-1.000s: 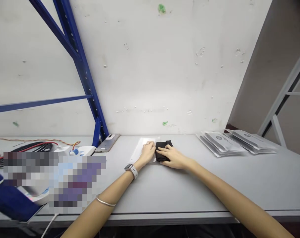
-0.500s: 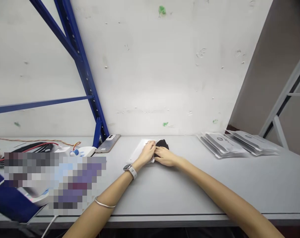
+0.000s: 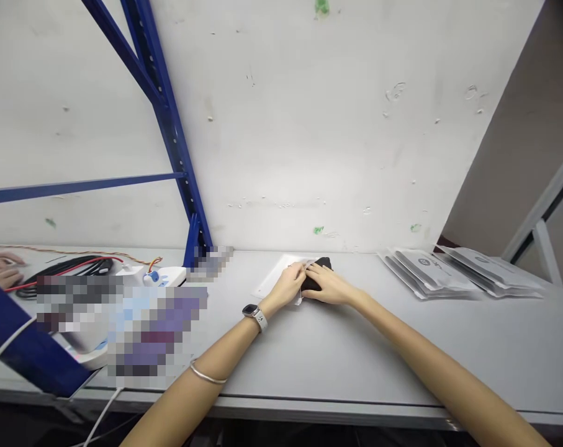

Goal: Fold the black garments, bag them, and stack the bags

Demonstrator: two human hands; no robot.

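Observation:
A flat, whitish translucent bag (image 3: 269, 279) lies on the table in front of me. My left hand (image 3: 288, 285) is closed on its right end, fingers curled near the bag's edge. A black, soft-looking folded item (image 3: 313, 284) sits at that same edge, partly inside or against the bag; I cannot tell which. My right hand (image 3: 332, 287) lies over the black item, its fingers bent round it and meeting the left fingertips. Both hands cover much of the place where bag and black item meet.
Stacks of printed whitish packets (image 3: 427, 273) lie at the right on the grey table (image 3: 346, 354). A blue metal post (image 3: 179, 143) stands at left. Beyond it are black cables (image 3: 81, 270), a white power strip (image 3: 172, 276) and another person's hands (image 3: 2, 268). Some things there are blurred out.
The view has shifted, so the scene sits further right. My right fingers have moved closer over the black item toward the bag's edge. More of the other person's hands shows at left.

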